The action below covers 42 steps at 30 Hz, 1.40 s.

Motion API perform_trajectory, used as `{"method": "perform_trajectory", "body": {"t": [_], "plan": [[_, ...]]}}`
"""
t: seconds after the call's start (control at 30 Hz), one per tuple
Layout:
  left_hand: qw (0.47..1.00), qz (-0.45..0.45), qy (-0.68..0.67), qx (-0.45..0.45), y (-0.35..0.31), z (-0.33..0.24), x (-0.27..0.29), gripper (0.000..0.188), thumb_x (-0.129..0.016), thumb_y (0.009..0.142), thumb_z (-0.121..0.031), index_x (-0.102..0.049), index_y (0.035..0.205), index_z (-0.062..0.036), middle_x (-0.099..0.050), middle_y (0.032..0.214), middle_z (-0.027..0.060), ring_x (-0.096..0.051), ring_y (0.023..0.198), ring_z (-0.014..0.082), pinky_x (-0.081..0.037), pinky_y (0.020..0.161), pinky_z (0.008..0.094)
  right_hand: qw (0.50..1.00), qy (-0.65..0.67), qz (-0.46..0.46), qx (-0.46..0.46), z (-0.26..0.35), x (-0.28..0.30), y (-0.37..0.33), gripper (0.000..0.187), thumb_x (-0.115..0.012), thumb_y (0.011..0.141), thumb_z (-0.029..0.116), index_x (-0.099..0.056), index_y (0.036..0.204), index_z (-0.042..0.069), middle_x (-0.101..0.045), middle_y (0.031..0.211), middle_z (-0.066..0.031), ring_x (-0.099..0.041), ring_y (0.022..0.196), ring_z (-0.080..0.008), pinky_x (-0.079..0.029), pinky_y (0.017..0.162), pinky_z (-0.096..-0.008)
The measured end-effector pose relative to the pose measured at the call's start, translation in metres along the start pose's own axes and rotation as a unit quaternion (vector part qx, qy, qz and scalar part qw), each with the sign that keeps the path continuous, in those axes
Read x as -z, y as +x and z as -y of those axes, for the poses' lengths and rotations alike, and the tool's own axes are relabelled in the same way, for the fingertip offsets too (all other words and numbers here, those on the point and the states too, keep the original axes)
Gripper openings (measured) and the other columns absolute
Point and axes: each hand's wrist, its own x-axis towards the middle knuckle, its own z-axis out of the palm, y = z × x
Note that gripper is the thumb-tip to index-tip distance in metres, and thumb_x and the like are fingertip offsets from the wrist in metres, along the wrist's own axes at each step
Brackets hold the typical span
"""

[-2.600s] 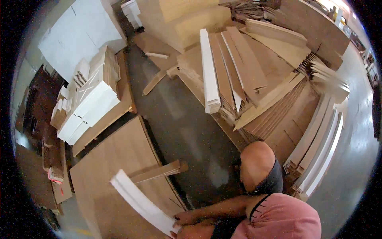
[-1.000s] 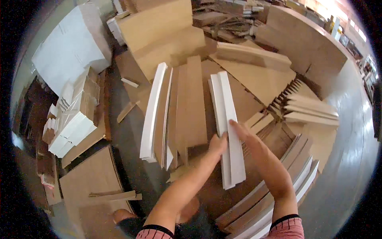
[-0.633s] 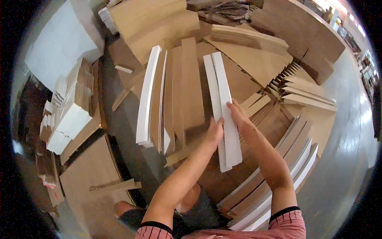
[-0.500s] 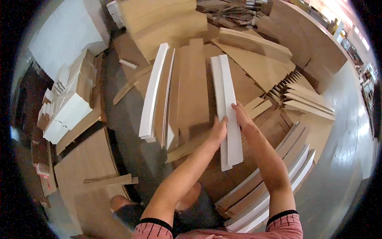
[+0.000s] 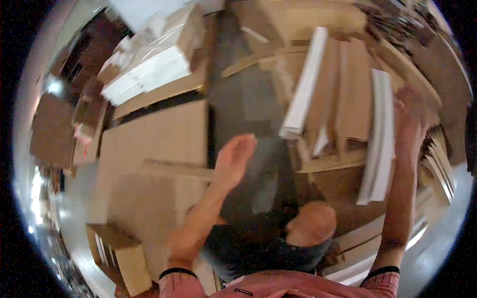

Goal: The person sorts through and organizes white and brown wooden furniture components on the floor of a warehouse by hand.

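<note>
My left hand (image 5: 236, 158) hovers over the grey floor gap, apart from the strips, its fingers loosely extended and nothing visible in it. To the right lies a stack of long white folded cardboard strips (image 5: 378, 141). Beside its right edge is my right hand (image 5: 411, 104), smeared by motion; whether it touches the strips or holds anything cannot be made out. Left of that stack lie brown cardboard strips (image 5: 354, 92), and beyond them another long white strip bundle (image 5: 305, 87).
A large flat cardboard stack (image 5: 154, 134) lies at left, with a loose brown strip (image 5: 176, 169) on it. White-sided boxes (image 5: 149, 74) stand behind it. An open brown carton (image 5: 119, 258) is at lower left. More cut pieces (image 5: 439, 159) lie at far right.
The view has swung left. My left hand has come off the white strips and moved left over the floor. My right hand has shifted toward the far end of the strips.
</note>
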Motion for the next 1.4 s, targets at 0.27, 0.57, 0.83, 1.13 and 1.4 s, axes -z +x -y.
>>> {"method": "perform_trajectory", "body": {"t": [0.27, 0.57, 0.83, 1.13, 1.4], "plan": [[0.924, -0.295, -0.185, -0.157, -0.048, -0.014, 0.079, 0.028, -0.055, 0.096, -0.006, -0.055, 0.123, -0.003, -0.062, 0.108, 0.0081, -0.061, 0.096, 0.0169, -0.05, 0.084, 0.0305, 0.799, 0.02, 0.589, 0.122, 0.016, -0.315, -0.181, 0.032, -0.065, 0.089, 0.011, -0.06, 0.12, 0.007, -0.066, 0.102, -0.0054, -0.061, 0.091, -0.0142, -0.05, 0.084, -0.0288], [0.959, -0.161, -0.1, -0.209, -0.066, -0.044, 0.107, 0.032, -0.062, 0.092, -0.009, -0.054, 0.123, -0.003, -0.06, 0.106, 0.0119, -0.062, 0.09, 0.0204, -0.051, 0.078, 0.0326, 0.671, -0.222, 0.696, 0.127, -0.102, -0.41, -0.408, 0.066, -0.072, 0.082, 0.036, -0.048, 0.137, 0.01, -0.056, 0.128, -0.0172, -0.058, 0.112, -0.0367, -0.048, 0.095, -0.0462], [0.98, -0.098, -0.099, -0.142, -0.048, -0.033, 0.113, 0.026, -0.062, 0.094, -0.009, -0.06, 0.118, -0.0006, -0.066, 0.106, 0.0096, -0.064, 0.089, 0.0156, -0.051, 0.081, 0.0288, 0.715, -0.173, 0.673, 0.075, -0.123, -0.387, -0.395, 0.067, -0.076, 0.081, 0.03, -0.048, 0.138, 0.008, -0.058, 0.123, -0.0125, -0.059, 0.109, -0.026, -0.049, 0.093, -0.0399], [0.963, 0.0, -0.209, -0.172, -0.044, -0.065, 0.032, 0.024, -0.061, 0.097, -0.017, -0.06, 0.116, -0.0021, -0.064, 0.103, 0.0085, -0.061, 0.092, 0.017, -0.048, 0.087, 0.0299, 0.81, -0.09, 0.577, -0.054, -0.022, -0.274, -0.225, 0.067, -0.078, 0.08, 0.022, -0.048, 0.138, 0.006, -0.061, 0.116, -0.0078, -0.059, 0.104, -0.0167, -0.051, 0.089, -0.0329], [0.963, 0.06, -0.224, -0.135, -0.04, -0.065, 0.005, 0.021, -0.061, 0.097, -0.017, -0.062, 0.11, -0.0011, -0.065, 0.099, 0.0083, -0.061, 0.092, 0.0164, -0.049, 0.086, 0.0297, 0.958, -0.07, 0.021, -0.278, 0.008, -0.097, -0.15, 0.063, -0.076, 0.08, 0.015, -0.05, 0.136, 0.003, -0.063, 0.108, -0.0074, -0.059, 0.096, -0.0136, -0.05, 0.083, -0.0294]]}}
